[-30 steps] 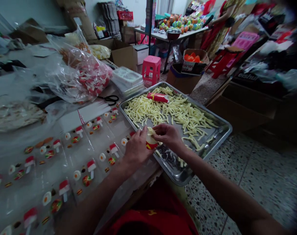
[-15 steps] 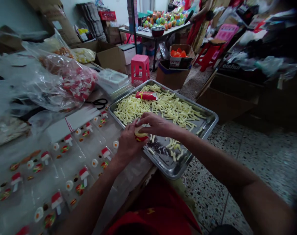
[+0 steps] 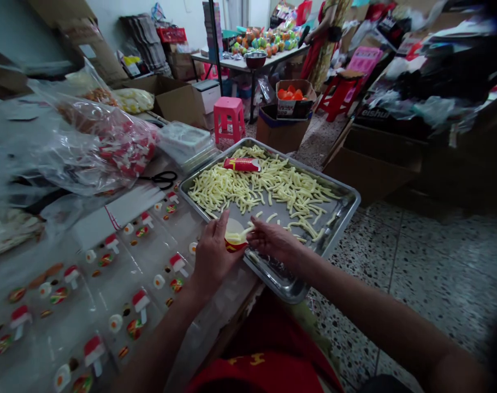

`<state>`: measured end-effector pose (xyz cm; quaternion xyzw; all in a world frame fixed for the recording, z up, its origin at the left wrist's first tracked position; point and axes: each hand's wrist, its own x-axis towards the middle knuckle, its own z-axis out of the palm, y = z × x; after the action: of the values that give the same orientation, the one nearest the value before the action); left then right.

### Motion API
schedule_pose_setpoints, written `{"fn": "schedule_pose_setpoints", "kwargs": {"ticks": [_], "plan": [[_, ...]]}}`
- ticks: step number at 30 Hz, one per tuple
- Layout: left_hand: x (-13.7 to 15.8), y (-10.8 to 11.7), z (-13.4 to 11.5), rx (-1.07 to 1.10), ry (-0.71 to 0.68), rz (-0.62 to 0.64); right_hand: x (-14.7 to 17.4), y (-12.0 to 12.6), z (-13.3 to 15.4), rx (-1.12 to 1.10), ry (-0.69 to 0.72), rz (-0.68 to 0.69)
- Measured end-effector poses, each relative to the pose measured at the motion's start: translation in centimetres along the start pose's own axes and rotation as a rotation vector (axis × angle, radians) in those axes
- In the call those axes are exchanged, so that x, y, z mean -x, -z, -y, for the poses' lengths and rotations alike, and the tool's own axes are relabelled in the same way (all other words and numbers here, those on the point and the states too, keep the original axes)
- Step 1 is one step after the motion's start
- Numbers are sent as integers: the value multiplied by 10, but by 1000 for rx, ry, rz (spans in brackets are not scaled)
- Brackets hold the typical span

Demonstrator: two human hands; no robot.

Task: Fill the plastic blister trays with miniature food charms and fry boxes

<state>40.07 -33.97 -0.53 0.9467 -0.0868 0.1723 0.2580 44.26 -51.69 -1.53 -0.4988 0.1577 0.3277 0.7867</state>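
My left hand (image 3: 216, 248) is closed around a small red french fry carton (image 3: 234, 246) with a yellow mark and a pale inner back. A few pale yellow fries show in its mouth. Beside that mouth, my right hand (image 3: 271, 239) has its fingertips pinched on a fry (image 3: 246, 231); how many it holds is partly hidden. Both hands are over the near left edge of a metal tray (image 3: 353, 203). Loose fries (image 3: 216, 188) are heaped across the tray's far side, with several scattered nearer. A second red carton (image 3: 242, 164) lies flat on the heap.
Black scissors (image 3: 163, 179) lie left of the tray. Clear sheets with small food-shaped pieces (image 3: 140, 303) cover the table. Plastic bags (image 3: 128, 147) of pieces stand behind. Beyond are a pink stool (image 3: 229, 117), cardboard boxes (image 3: 282, 131) and a person (image 3: 324, 38) at another table.
My right hand has moved back to the right from above the carton, uncovering its mouth and the fries in it. My left hand keeps its hold. The view has shifted slightly.
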Motion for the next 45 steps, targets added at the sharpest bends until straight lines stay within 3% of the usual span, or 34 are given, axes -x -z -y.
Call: {"fn": "schedule_pose_setpoints", "kwargs": {"ticks": [3, 10, 15, 18, 22, 27, 32, 35, 39, 41, 43, 45], "plan": [[4, 2, 0, -12, 49, 29, -2, -2, -1, 38, 169, -24], [-3, -5, -5, 46, 105, 149, -7, -8, -3, 448, 605, -65], [-8, -8, -8, 27, 88, 157, -16, -12, 0, 660, 722, -177], [-6, -11, -7, 22, 127, 131, -11, -13, 1, 929, 780, -107], [-3, -15, -3, 33, 111, 66, 8, -13, 1, 1081, 863, 33], [3, -4, 4, 43, 7, 115, 21, -12, -7, 1243, 1029, 1], [19, 15, 11, 148, -75, 220, 20, -22, -24, 1314, 1065, 107], [26, 21, 15, 223, -79, 218, 29, -45, -35, 1364, 1070, 70], [33, 28, 26, 238, -93, 248, 46, -63, -33, 1205, 899, 70], [36, 32, 34, 223, -81, 269, 46, -49, -18, 1127, 821, 120], [37, 36, 40, 228, -46, 273, 36, -20, 6, 1129, 831, 132], [36, 39, 44, 256, -4, 251, 19, 16, 34, 1332, 871, 27]]}}
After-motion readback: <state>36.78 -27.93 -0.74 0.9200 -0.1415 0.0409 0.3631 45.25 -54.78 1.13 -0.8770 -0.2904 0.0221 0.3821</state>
